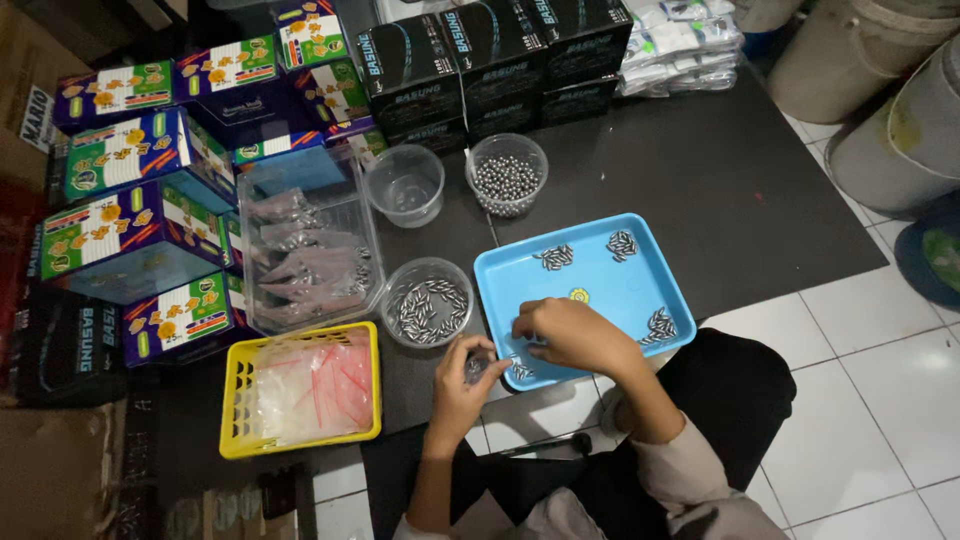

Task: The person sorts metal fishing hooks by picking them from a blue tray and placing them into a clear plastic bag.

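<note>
Right hand (pixel 575 335) resting fingers-down over the near-left corner of the blue tray (pixel 630 285), hiding the small metal pieces (pixel 520 370) under it; pinch impossible to make out. Left hand (pixel 462 378) curled beside the tray's near edge around something small and unclear.

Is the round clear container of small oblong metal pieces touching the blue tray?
Apart. In the head view a narrow strip of dark mat shows between the clear container and the left rim of the blue tray.
</note>
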